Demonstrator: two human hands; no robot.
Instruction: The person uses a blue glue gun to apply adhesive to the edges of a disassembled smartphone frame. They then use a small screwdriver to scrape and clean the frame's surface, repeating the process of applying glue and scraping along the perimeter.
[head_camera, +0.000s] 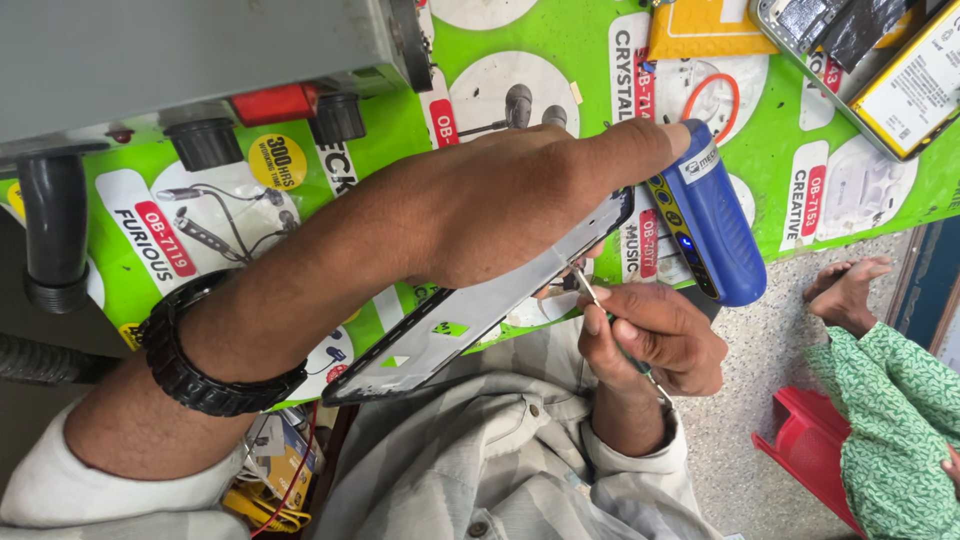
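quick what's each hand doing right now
Left hand: closed on the phone panel, holding it.
Right hand: closed on a thin metal tool at the panel's edge.

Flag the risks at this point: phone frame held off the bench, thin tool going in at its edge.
1. The left hand holds the phone frame tilted in mid-air, unsupported; a slip could drop or flex it.
2. The right hand works thin tweezers into the frame's edge near its fingers; a skid might gouge parts or jab skin.
3. The blue tool lies close by and could get knocked.
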